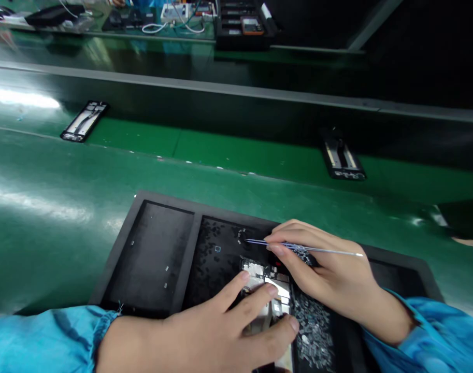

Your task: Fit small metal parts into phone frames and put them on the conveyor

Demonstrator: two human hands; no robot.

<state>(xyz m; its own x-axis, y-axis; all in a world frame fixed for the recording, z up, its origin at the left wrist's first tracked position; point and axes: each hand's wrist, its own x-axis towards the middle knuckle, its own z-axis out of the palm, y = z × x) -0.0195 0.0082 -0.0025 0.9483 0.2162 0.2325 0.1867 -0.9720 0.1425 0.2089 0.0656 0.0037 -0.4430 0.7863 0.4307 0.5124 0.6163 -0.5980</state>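
My right hand [325, 264] is closed around a pair of slim metal tweezers [314, 249]. Their tips are at a small cluster of tiny pieces [241, 236] on the black tray [199, 259]; whether they grip one cannot be made out. An opened phone body [285, 292] with silvery inner parts lies in the tray's middle compartment. Across it rests my left hand [220, 331], fingers spread and fingertips touching the phone. A heap of small dark and shiny parts [314, 331] lies right of the phone. Its lower part is hidden by my left hand.
Two more opened phones lie beyond the tray, one at left [84, 122] and one at right [343, 155]. A grey rail [205, 84] crosses behind them. Across the green bench [57, 171] stand a black box [240, 26] and cables. A few tiny pieces [167, 268] lie in the tray's left compartment.
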